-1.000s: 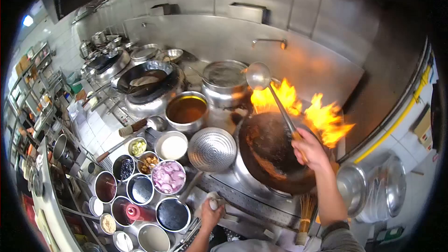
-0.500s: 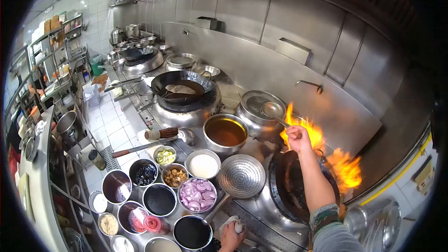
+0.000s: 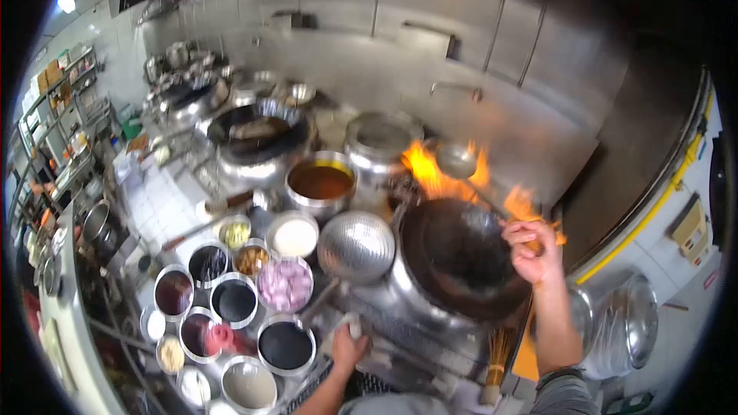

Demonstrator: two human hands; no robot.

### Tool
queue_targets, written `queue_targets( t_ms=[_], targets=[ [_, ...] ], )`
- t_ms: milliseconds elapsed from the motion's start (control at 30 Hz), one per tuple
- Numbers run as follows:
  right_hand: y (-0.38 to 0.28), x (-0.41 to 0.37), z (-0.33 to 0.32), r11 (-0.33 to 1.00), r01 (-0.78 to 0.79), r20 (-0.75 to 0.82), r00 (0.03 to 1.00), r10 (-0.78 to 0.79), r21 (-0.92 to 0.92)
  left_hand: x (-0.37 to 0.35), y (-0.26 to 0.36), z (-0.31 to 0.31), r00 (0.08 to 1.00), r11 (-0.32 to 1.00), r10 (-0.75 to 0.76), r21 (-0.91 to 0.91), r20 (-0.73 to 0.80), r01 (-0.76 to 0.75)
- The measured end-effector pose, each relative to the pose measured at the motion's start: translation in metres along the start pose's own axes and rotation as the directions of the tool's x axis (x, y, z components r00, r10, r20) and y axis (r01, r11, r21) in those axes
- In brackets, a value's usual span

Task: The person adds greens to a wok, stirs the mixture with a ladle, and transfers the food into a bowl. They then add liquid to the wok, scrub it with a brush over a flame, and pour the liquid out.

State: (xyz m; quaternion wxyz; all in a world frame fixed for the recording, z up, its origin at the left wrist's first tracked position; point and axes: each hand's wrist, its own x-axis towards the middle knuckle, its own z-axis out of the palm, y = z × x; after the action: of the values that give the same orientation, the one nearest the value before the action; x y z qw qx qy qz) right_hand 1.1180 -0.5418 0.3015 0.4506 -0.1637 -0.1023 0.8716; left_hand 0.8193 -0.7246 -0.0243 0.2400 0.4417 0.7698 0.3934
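My right hand (image 3: 532, 250) is closed around the handle of a ladle (image 3: 457, 161), near the right rim of a large dark wok (image 3: 465, 253). The ladle's bowl hangs above the far rim, in front of orange flames (image 3: 424, 173). Inside the wok is a dark, shiny surface; blur hides any detail. My left hand (image 3: 350, 347) is low at the counter's front, closed on what looks like a whitish cloth (image 3: 354, 326). Beside it are a pot of dark liquid (image 3: 287, 344) and the handle of a perforated strainer (image 3: 357, 246).
Bowls of sliced purple onion (image 3: 284, 284), white liquid (image 3: 293, 238) and several seasonings crowd the left. A pot of brown oil (image 3: 321, 182) stands behind them. Another wok (image 3: 257, 132) sits farther back. A bamboo brush (image 3: 498, 357) lies near the front, with metal lids (image 3: 639, 323) at right.
The view has swung right, and everything is more blurred. My right hand has moved from across the wok to its right side, carrying the ladle away from the water pot. Flames look smaller.
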Motion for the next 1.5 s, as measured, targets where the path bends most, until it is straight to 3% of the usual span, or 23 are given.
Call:
queue_targets(
  t_ms=[100, 233, 367, 400, 433, 500, 533, 633, 667, 733, 767, 800, 900, 1000, 1100, 1200, 1267, 1333, 1367, 1400, 1433, 1467, 1500],
  targets=[
    [-0.009, -0.058, -0.028, 0.969, 0.004, -0.124, 0.992, -0.036, -0.248, 0.004, 0.006, -0.003, 1.0, 0.999, -0.021, -0.04, 0.005, 0.021],
    [-0.017, -0.122, -0.072, 0.841, 0.0, -0.267, 0.948, -0.172, -0.541, 0.004, 0.029, -0.01, 0.999, 0.971, -0.017, 0.238, -0.036, 0.025],
    [-0.003, -0.177, -0.097, 0.695, -0.049, -0.389, 0.856, -0.341, -0.717, -0.012, 0.082, -0.043, 0.951, 0.986, 0.132, -0.058, -0.279, -0.154],
    [-0.004, -0.191, -0.116, 0.641, -0.095, -0.392, 0.855, -0.339, -0.761, -0.009, 0.097, -0.051, 0.986, 0.896, -0.042, -0.443, -0.159, -0.034],
    [-0.01, -0.205, -0.14, 0.58, -0.133, -0.387, 0.857, -0.34, -0.804, -0.011, 0.126, -0.068, 0.977, 0.561, -0.209, -0.814, 0.038, 0.151],
    [-0.006, -0.226, -0.162, 0.41, -0.19, -0.364, 0.841, -0.402, -0.892, 0.0, 0.13, -0.08, 0.945, -0.097, -0.109, -0.95, 0.308, 0.298],
    [0.001, -0.235, -0.162, 0.304, -0.213, -0.339, 0.819, -0.463, -0.929, 0.005, 0.138, -0.083, 0.945, -0.232, -0.075, -0.928, 0.317, 0.292],
    [0.0, -0.267, -0.183, -0.08, -0.297, -0.181, 0.751, -0.635, -0.952, 0.015, 0.14, -0.082, 0.969, -0.408, -0.024, -0.887, 0.245, 0.214],
    [-0.018, -0.279, -0.216, -0.568, -0.249, 0.22, 0.744, -0.631, -0.785, 0.015, 0.146, -0.084, 0.975, -0.427, -0.036, -0.885, 0.221, 0.185],
    [-0.037, -0.309, -0.262, -0.784, -0.244, 0.453, 0.703, -0.549, -0.571, 0.019, 0.144, -0.083, 0.984, -0.45, -0.068, -0.885, 0.167, 0.12],
    [-0.043, -0.327, -0.271, -0.636, -0.256, 0.321, 0.693, -0.645, -0.728, 0.02, 0.144, -0.083, 0.986, -0.462, -0.082, -0.883, 0.143, 0.09],
    [-0.049, -0.34, -0.273, -0.459, -0.263, 0.171, 0.684, -0.709, -0.848, 0.02, 0.152, -0.085, 0.979, -0.456, -0.166, -0.889, 0.121, 0.033],
    [-0.053, -0.362, -0.251, -0.807, -0.329, 0.385, 0.749, -0.539, -0.489, 0.029, 0.149, -0.087, 0.962, -0.469, -0.269, -0.878, 0.037, -0.097],
    [-0.041, -0.366, -0.228, -0.524, -0.591, -0.063, 0.698, -0.713, -0.614, 0.03, 0.154, -0.094, 0.952, -0.472, -0.304, -0.866, -0.016, -0.166],
    [-0.051, -0.37, -0.226, -0.414, -0.664, -0.258, 0.674, -0.692, -0.623, 0.03, 0.158, -0.1, 0.943, -0.442, -0.329, -0.875, -0.047, -0.197],
    [-0.092, -0.381, -0.327, -0.613, -0.587, 0.11, 0.669, -0.735, -0.529, 0.019, 0.167, -0.103, 0.928, -0.269, -0.344, -0.932, -0.144, -0.244],
    [-0.04, -0.35, -0.292, -0.521, -0.246, 0.335, 0.534, -0.776, -0.817, 0.001, 0.176, -0.096, 0.914, -0.037, -0.319, -0.96, -0.253, -0.278],
    [0.026, -0.322, -0.249, -0.388, -0.333, 0.029, 0.725, -0.688, -0.859, -0.032, 0.191, -0.078, 0.898, 0.36, -0.029, -0.843, -0.439, -0.401],
    [0.059, -0.294, -0.225, -0.161, -0.444, -0.267, 0.75, -0.605, -0.881, -0.052, 0.195, -0.065, 0.897, 0.515, 0.133, -0.744, -0.421, -0.425],
    [0.083, -0.275, -0.206, -0.231, -0.513, -0.347, 0.788, -0.508, -0.827, -0.073, 0.193, -0.049, 0.889, 0.52, 0.298, -0.722, -0.347, -0.456],
    [0.106, -0.273, -0.281, -0.563, -0.394, -0.025, 0.834, -0.551, -0.727, -0.105, 0.201, -0.039, 0.939, 0.624, 0.28, -0.704, -0.202, -0.338],
    [0.12, -0.264, -0.262, -0.45, -0.514, -0.19, 0.785, -0.589, -0.73, -0.126, 0.188, -0.026, 0.921, 0.676, 0.387, -0.668, -0.037, -0.311],
    [0.134, -0.25, -0.242, -0.328, -0.616, -0.349, 0.724, -0.595, -0.717, -0.137, 0.197, -0.032, 0.778, 0.696, 0.628, -0.459, 0.017, -0.552]
  ],
)
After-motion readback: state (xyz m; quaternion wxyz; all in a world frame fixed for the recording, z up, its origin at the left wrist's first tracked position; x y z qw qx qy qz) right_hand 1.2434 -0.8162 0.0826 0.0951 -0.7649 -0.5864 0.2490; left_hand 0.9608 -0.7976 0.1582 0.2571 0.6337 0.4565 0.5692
